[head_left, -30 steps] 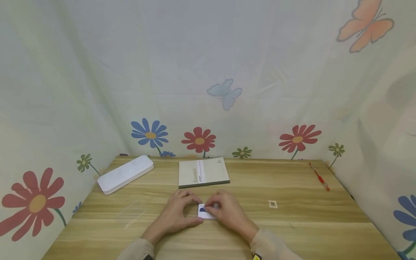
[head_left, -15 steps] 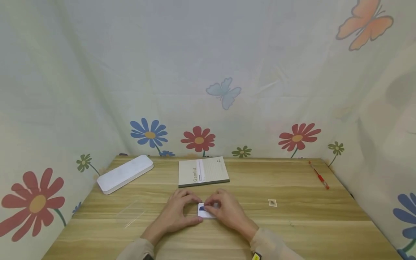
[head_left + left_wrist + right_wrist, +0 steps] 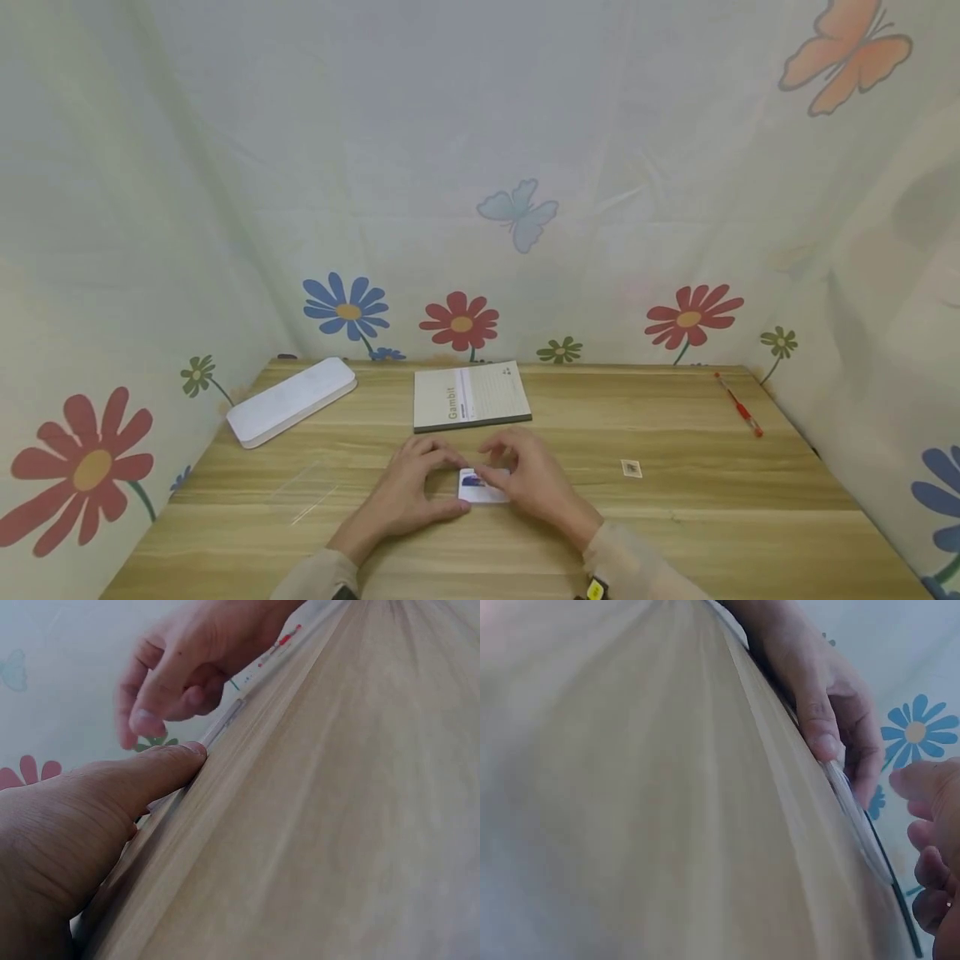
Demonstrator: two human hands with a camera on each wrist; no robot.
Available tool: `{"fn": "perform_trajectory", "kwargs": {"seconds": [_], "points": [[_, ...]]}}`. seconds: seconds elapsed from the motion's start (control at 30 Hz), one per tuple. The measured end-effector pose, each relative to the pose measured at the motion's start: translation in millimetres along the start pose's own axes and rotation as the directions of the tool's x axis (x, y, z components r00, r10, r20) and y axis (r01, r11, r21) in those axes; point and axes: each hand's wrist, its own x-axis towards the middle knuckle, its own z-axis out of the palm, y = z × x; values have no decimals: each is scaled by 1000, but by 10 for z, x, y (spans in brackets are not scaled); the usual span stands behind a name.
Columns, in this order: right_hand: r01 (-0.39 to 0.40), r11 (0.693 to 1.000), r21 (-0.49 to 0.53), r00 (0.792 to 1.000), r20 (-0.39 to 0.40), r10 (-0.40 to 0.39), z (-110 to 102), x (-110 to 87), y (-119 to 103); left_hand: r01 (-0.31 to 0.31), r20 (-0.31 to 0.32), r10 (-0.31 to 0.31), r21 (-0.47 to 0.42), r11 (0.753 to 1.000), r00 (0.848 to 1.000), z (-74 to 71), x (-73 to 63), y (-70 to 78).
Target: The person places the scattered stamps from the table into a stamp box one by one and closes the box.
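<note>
A white card point(image 3: 486, 497) with a blue picture near its top is lying flat on the desk point(image 3: 697, 546), between the two hands at the near middle. The left hand point(image 3: 405, 483) is gripping the card's left end: its thumb is pressing at the near corner, while its fingers are bending round toward the far corner. The right hand point(image 3: 536, 477) is hovering over the card's right part, its thumb and forefinger standing apart and its other fingers curling loosely. The left wrist view is showing that hand hanging above the card, with a gap beneath its thumb.

Beyond the hands, a notebook point(image 3: 487, 400) marked "Gambit" is lying near the back edge, its dark spine facing the hands. To the left of it, a long white case point(image 3: 292, 402) is resting at a slant. A clear sheet point(image 3: 303, 492) is lying left of the left hand, barely showing against the wood. Right of the right hand, a small square slip point(image 3: 632, 468) with a dark print is lying alone, and farther off a red pen point(image 3: 741, 408) is resting near the right edge. Behind everything, a pale curtain point(image 3: 405, 125) is hanging, printed with flowers and butterflies.
</note>
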Motion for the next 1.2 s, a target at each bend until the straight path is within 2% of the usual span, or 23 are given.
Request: {"fn": "perform_trajectory", "kwargs": {"seconds": [0.13, 0.27, 0.4, 0.6, 0.73, 0.9, 1.07, 1.2], "points": [[-2, 998, 56, 999, -53, 5, -137, 42, -28, -10, -4, 10, 9, 1000, 1000, 0, 2, -5], [57, 996, 74, 991, -122, -48, -352, 93, -27, -16, -3, 16, 10, 1000, 1000, 4, 5, -16], [96, 994, 59, 983, -163, -85, -640, 131, -4, -9, 3, 9, 9, 1000, 1000, 11, -3, -23], [66, 996, 55, 978, -202, -53, -1137, 100, 90, -10, -1, 10, 13, 1000, 1000, 21, -6, -33], [66, 996, 56, 964, -261, -49, -1427, -17, 235, -24, -18, 25, 27, 999, 1000, 25, -3, -35], [42, 996, 76, 950, -313, -16, -1669, -240, 440, -12, -16, 12, 17, 1000, 1000, 27, -6, -37], [28, 996, 85, 945, -328, 1, -1782, -449, 613, 0, -6, 0, 15, 1000, 1000, 29, -7, -37], [-8, 998, 65, 954, -300, 27, -1782, -595, 741, -14, -12, 14, 17, 1000, 1000, 24, 0, -34]]}}
